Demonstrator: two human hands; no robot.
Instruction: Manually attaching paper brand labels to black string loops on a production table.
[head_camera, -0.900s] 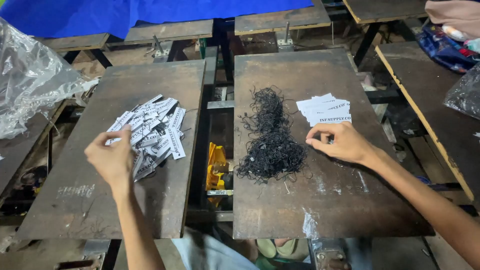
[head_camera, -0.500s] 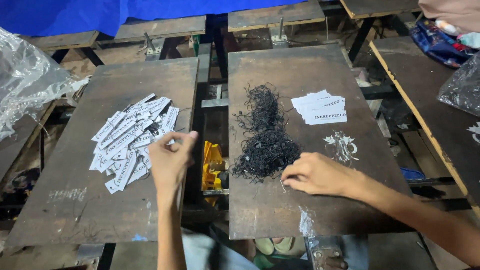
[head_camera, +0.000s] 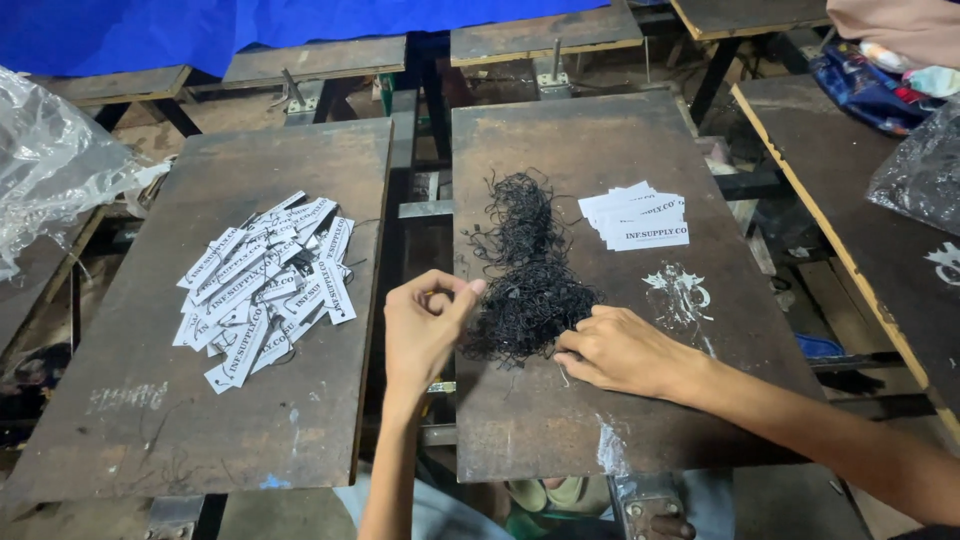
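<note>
Illumination is dim and even, from above. Glare appears on the clear plastic sheet (head_camera: 50, 170); away from it, shadows are soft and focus is sharp.

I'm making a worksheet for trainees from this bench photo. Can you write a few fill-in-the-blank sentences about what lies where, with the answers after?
1. The tangled pile of cords between the hands is ____ in colour.
2. The right hand rests on the board at the pile's lower ____ edge.
3. The large loose heap of white tags lies on the ____ board.
4. The left hand is raised with fingertips pinched, just ____ of the cord pile.

Missing words: black; right; left; left
</note>
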